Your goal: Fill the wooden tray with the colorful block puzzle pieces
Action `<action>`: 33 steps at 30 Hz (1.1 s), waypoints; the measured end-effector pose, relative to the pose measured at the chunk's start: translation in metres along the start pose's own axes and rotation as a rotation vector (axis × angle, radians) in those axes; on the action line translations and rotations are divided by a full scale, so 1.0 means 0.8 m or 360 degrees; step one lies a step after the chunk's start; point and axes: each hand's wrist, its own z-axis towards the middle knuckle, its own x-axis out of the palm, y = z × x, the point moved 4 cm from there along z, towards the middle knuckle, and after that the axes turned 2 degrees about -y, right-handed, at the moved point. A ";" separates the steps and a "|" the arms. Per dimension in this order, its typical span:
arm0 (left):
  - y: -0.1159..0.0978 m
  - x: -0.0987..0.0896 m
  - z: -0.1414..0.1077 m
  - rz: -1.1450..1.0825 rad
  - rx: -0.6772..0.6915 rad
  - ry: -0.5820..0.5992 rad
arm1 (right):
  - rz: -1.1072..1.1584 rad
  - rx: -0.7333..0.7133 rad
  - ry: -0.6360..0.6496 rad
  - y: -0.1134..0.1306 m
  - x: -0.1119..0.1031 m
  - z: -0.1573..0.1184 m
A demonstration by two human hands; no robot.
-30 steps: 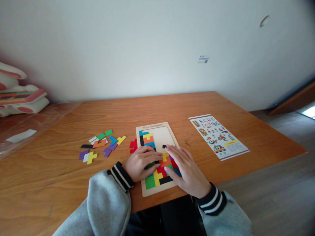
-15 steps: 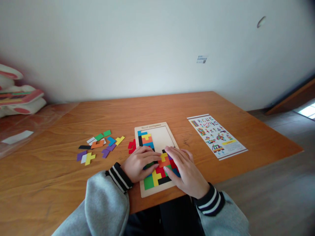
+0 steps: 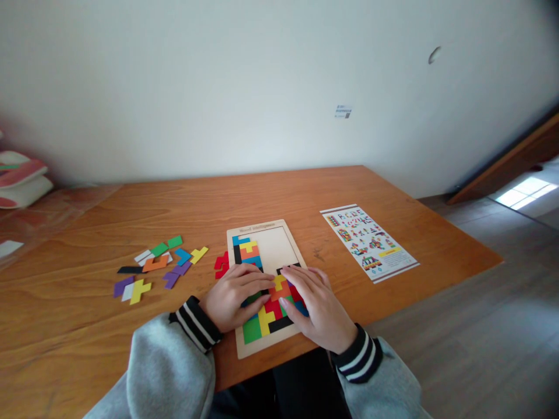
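A wooden puzzle board (image 3: 243, 351) lies near the table's front edge, its lower half and left side filled with coloured block pieces. My left hand (image 3: 234, 295) rests over the board's left side, fingers stretched out and hiding some pieces. Over the right side is my right hand (image 3: 321, 308), open, its fingertips on or just above the pieces. Between the two hands an orange piece (image 3: 278, 291), a yellow piece (image 3: 265, 321) and a black piece (image 3: 280, 323) show in the board. Neither hand appears to grip anything. Bare board (image 3: 275, 247) shows at the upper right.
Loose coloured pieces lie left of the board, among them a yellow one (image 3: 140, 290) and a green one (image 3: 174, 240). Red pieces (image 3: 221, 263) sit against its left edge. A printed sheet (image 3: 369, 244) lies to the right. A plush toy (image 3: 21, 180) stands far left.
The view has swung to the right, so everything on the table sits further left in the picture. Both hands keep nearly the same place on the board.
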 end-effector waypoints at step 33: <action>0.022 -0.035 -0.021 0.0083 -0.0082 -0.0150 | -0.0063 0.0002 -0.0041 -0.006 0.003 -0.006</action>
